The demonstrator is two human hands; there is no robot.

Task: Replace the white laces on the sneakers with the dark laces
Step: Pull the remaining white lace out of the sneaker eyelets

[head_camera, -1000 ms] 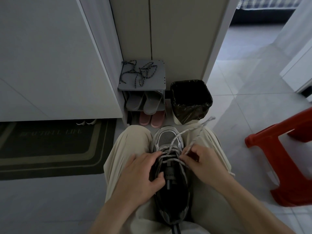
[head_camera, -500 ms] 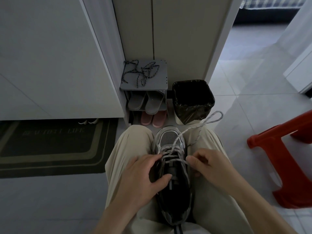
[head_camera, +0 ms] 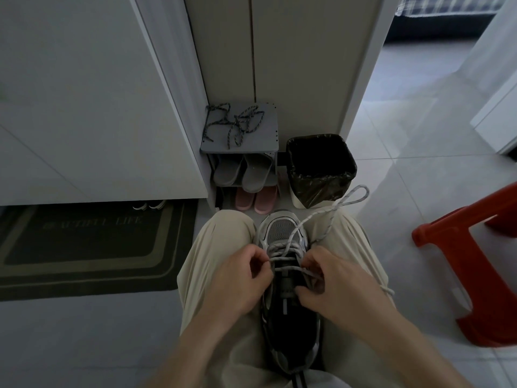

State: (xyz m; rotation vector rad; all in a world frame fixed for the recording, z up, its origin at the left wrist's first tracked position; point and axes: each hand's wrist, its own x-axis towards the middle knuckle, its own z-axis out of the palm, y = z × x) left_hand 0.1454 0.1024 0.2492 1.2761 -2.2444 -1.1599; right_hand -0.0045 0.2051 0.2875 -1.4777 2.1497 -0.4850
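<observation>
Sneaker [head_camera: 282, 229] wedged between knees at 6 o'clock; left hand [head_camera: 237, 278] and right hand [head_camera: 338, 284] curled, pinching white lace [head_camera: 321, 215] at mid eyelets; lace soft, limp, grip beside eyelet; dark laces [head_camera: 235, 124] on rack [head_camera: 268, 137] at 12 o'clock

We are seeing a grey-and-black mesh sneaker [head_camera: 282, 231] lying toe-away, its speckled white rope lace [head_camera: 316, 217] crossing the lower eyelets and looping out rightward. Well beyond it, dark speckled rope laces [head_camera: 235, 124] are lying tangled.
</observation>
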